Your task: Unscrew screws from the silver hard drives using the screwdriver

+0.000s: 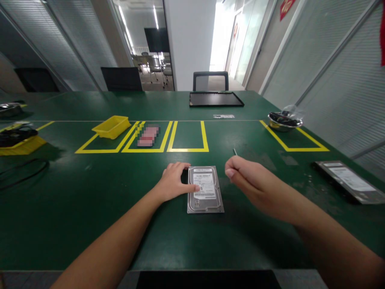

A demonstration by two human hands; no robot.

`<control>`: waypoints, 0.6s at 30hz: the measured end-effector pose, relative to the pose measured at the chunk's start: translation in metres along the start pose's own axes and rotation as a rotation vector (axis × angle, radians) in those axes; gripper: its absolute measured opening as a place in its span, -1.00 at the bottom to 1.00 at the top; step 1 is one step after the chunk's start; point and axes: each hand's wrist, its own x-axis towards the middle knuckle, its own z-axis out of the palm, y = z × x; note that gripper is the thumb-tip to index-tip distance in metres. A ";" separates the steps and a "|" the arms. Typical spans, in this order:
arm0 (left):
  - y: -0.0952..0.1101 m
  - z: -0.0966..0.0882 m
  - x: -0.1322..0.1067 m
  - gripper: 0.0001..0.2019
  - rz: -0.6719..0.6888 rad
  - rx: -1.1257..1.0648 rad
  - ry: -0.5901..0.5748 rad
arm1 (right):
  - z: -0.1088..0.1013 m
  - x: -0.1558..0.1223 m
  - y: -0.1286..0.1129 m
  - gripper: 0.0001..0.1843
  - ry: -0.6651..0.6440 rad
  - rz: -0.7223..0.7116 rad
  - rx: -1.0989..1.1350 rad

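A flat, rectangular, silver-grey metal hard drive [207, 204] lies label up on the dark green tabletop [75, 208], between the two hands and in front of the person. Its long axis runs away from the person, with one short end facing the near table edge and the other facing the yellow tape outlines [188, 150]. The metal cover has a raised, curved contour along its border and a small round mark near the near left corner. A large white printed label [211, 181] covers the middle, and a narrow white strip [202, 169] crosses the far end.

The left hand [173, 180] is half open, thumb and fingers spread apart: the thumb lies on the large label and the fingertips reach the far left corner. The right hand [251, 174], right of the drive and apart from it, is curled tightly around a thin silvery metal rod [235, 152]; only its tip shows, pointing away from the person.
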 end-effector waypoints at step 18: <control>-0.007 0.004 0.001 -0.19 0.004 -0.046 0.071 | 0.067 0.019 0.031 -0.83 0.303 -0.054 0.147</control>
